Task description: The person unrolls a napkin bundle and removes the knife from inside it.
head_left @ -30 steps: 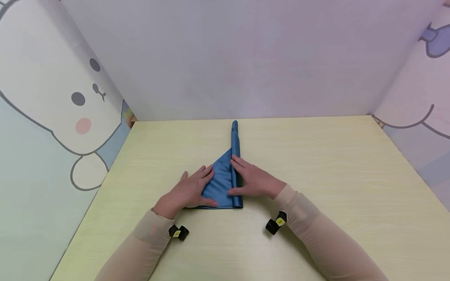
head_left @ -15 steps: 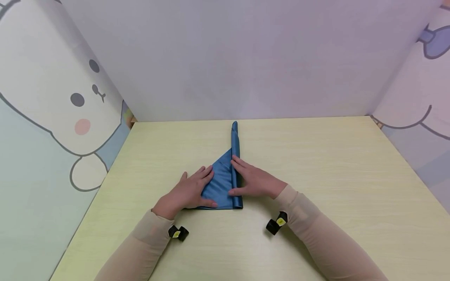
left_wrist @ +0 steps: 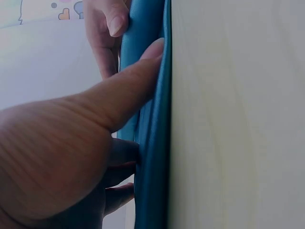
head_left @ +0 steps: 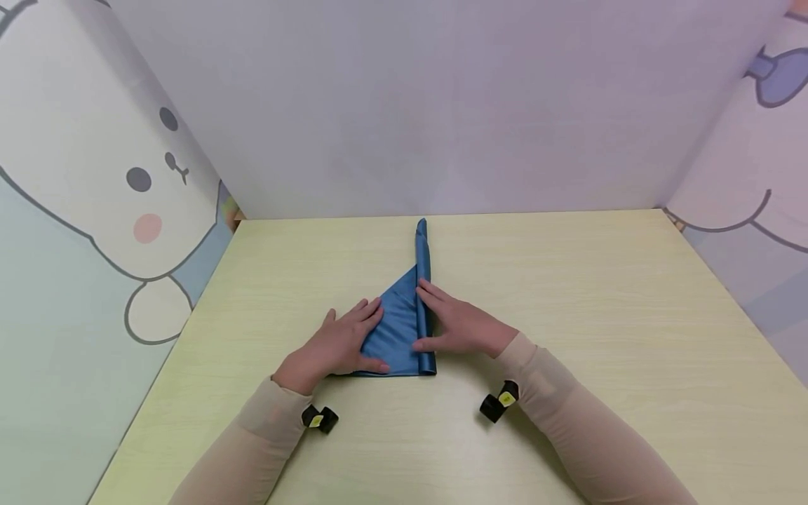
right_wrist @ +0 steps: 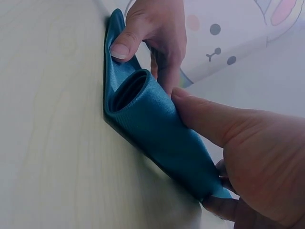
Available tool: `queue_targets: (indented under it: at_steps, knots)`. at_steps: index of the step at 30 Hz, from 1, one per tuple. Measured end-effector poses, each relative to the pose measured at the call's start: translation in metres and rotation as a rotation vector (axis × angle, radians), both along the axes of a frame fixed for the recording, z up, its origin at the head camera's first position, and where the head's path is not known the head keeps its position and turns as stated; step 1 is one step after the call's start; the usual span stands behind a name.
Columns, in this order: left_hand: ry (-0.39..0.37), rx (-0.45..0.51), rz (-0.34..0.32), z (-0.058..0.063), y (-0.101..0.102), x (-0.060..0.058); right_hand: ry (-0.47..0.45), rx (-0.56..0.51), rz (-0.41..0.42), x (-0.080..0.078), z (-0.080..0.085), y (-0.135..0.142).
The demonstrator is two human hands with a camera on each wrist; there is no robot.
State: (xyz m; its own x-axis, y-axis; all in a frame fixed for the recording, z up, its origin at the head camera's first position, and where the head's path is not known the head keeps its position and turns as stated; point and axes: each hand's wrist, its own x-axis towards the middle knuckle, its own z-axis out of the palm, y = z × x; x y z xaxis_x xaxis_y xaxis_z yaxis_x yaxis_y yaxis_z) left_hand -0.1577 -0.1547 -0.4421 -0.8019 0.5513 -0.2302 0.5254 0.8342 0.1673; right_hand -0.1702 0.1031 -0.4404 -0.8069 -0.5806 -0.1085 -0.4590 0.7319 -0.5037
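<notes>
A shiny blue cloth [head_left: 398,326] lies folded on the table, its left part a flat, pointed shape. Its right side is a narrow roll [head_left: 423,252] that runs away toward the back edge. On the flat part rests my left hand [head_left: 337,341], fingers spread and thumb near the front fold. My right hand [head_left: 466,327] lies across the roll from the right with straight fingers and the thumb on top. In the right wrist view the roll's near end [right_wrist: 131,90] shows a hollow, layered spiral. The left palm hides the cloth's left corner.
The pale wooden table [head_left: 568,280] runs back to a plain light wall [head_left: 442,105]. Cartoon-printed side panels [head_left: 76,231] stand at left and right. Each wrist bears a small black camera [head_left: 318,419].
The right hand has shifted very slightly to the right on the roll. My left hand and the cloth look nearly the same.
</notes>
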Motion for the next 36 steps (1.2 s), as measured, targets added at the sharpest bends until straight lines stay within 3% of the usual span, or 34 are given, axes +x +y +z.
queue_targets:
  at_steps: [36]
  knots:
    - [0.006, 0.018, 0.010, -0.003, -0.002, -0.001, 0.029, -0.055, 0.063, -0.005, -0.007, 0.020]
